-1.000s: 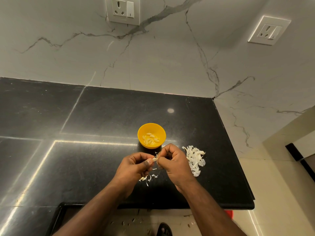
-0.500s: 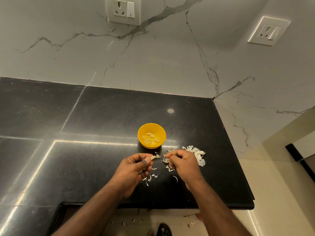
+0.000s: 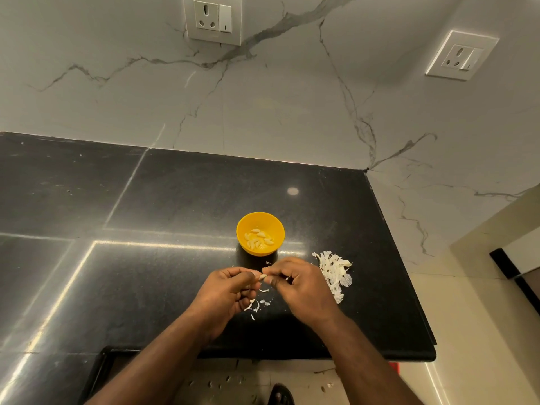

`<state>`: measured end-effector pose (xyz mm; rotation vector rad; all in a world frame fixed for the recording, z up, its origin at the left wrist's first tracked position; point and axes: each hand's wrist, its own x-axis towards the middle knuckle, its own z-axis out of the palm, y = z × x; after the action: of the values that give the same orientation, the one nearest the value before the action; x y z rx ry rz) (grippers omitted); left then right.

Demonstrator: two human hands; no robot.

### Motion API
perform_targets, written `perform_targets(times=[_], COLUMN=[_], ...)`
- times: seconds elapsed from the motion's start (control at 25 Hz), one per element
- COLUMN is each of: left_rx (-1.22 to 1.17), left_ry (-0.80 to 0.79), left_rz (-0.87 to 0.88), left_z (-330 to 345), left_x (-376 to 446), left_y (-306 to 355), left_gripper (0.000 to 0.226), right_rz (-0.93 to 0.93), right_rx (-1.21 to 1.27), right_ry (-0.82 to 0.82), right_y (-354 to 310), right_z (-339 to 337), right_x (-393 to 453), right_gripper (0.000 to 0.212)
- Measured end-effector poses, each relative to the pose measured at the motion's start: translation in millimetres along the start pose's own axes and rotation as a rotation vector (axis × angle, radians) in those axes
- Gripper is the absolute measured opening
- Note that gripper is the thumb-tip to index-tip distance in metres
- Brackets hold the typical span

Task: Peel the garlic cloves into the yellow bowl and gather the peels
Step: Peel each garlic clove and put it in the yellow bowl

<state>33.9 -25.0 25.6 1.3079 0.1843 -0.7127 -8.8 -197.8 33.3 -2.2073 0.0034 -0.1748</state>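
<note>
Head view: the right hand (image 3: 301, 283), seen over the peel pile (image 3: 334, 274) half a second ago, is brought back to the garlic clove (image 3: 263, 277), so peeling is resumed (gathering not begun). The clove is pinched at the left hand (image 3: 230, 290) fingertips, just in front of the yellow bowl (image 3: 260, 232); its skin is nipped by the right fingers. Long axis roughly left-right, exposed tip pointed right; finer orientation cannot be told.

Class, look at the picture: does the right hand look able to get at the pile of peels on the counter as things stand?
Probably yes. The pile of peels lies just beside the right hand on the counter, with nothing between them. But that hand pinches the garlic clove with the left hand.
</note>
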Motion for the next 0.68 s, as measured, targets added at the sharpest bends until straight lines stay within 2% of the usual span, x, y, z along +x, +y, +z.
perform_targets(times=[0.16, 0.36, 0.44, 0.68], left_rx=[-0.028, 0.270, 0.346, 0.394], left_ry=[-0.059, 0.025, 0.032, 0.016], left_rz=[0.074, 0.249, 0.304, 0.357], left_z=[-3, -6, -5, -8], left_x=[-3, 0, 0, 3], left_y=[0, -5, -5, -6], left_gripper=[0.027, 0.009, 0.010, 0.014], right_rz=[0.117, 0.311, 0.395, 0.643], right_rx=[0.058, 0.316, 0.416, 0.685], right_ry=[0.046, 0.013, -0.002, -0.099], right_y=[-7, -12, -12, -18], right_z=[2, 5, 6, -2], right_x=[-3, -2, -2, 2], right_gripper=[0.007, 0.012, 0.015, 0.005])
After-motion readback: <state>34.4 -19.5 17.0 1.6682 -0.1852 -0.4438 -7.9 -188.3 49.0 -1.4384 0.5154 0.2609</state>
